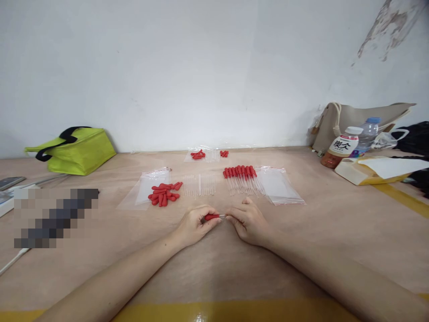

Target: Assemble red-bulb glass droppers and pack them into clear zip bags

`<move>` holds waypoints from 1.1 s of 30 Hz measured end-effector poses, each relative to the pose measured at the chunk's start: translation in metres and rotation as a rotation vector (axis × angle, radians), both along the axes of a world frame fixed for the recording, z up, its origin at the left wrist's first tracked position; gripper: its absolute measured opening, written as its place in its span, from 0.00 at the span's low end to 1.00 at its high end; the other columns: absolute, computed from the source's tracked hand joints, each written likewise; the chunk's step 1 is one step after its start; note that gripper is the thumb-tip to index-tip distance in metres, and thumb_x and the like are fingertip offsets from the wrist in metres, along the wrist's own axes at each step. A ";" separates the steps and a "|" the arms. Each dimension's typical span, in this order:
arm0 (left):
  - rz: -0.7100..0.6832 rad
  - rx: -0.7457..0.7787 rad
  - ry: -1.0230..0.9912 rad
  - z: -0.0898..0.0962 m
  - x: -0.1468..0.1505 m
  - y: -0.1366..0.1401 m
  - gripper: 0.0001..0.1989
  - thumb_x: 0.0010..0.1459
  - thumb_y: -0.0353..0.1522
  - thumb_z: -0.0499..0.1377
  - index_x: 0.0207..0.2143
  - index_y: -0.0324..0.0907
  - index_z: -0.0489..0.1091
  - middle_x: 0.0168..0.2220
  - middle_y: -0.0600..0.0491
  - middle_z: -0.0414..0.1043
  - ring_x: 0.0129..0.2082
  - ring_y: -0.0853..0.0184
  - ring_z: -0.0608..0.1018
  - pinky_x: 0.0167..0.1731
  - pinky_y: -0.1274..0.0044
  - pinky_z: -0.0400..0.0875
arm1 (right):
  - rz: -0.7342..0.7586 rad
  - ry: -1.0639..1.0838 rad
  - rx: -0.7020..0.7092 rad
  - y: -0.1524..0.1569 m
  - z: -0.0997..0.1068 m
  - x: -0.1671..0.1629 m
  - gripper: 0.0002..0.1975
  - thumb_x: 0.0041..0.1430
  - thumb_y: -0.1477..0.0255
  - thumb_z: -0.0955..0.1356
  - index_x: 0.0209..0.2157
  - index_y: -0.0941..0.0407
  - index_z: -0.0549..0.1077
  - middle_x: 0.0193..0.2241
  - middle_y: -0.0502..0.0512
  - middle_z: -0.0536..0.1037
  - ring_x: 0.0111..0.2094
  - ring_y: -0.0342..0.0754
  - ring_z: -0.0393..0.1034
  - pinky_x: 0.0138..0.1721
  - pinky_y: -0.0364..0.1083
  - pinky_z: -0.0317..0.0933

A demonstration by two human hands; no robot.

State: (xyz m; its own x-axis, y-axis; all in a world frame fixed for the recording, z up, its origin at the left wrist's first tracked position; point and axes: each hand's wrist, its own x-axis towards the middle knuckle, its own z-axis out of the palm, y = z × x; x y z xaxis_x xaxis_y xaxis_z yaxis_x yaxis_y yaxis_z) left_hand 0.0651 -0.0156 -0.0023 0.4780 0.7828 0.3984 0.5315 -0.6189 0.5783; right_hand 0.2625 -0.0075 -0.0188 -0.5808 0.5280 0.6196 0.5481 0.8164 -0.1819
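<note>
My left hand [197, 225] is closed around a red rubber dropper bulb [212, 217], its open end facing right. A thin clear dropper tube [222, 216] shows at the bulb's mouth, pinched on its other side by my right hand [247, 222], whose fingers hide most of it. Beyond my left hand lies a heap of loose red bulbs [163, 194]. Beside the heap is a row of clear tubes [200, 184]. Past my right hand, several droppers [240, 172] with red bulbs on clear stems lie side by side.
Clear zip bags lie left [134, 193] and right [281, 185]. Farther back are more bulbs [198, 154] on plastic. A green bag [80, 152] stands far left; at right are a drink bottle [341, 147], an open carton [355, 172] and a beige bag [378, 114]. A wall closes off the back.
</note>
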 end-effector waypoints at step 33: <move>0.074 -0.014 0.108 -0.003 -0.013 0.018 0.06 0.54 0.33 0.54 0.32 0.40 0.69 0.27 0.55 0.64 0.26 0.71 0.68 0.27 0.78 0.63 | -0.700 -0.049 -0.387 0.094 0.024 -0.046 0.10 0.53 0.73 0.60 0.37 0.58 0.67 0.32 0.57 0.76 0.38 0.50 0.69 0.38 0.46 0.50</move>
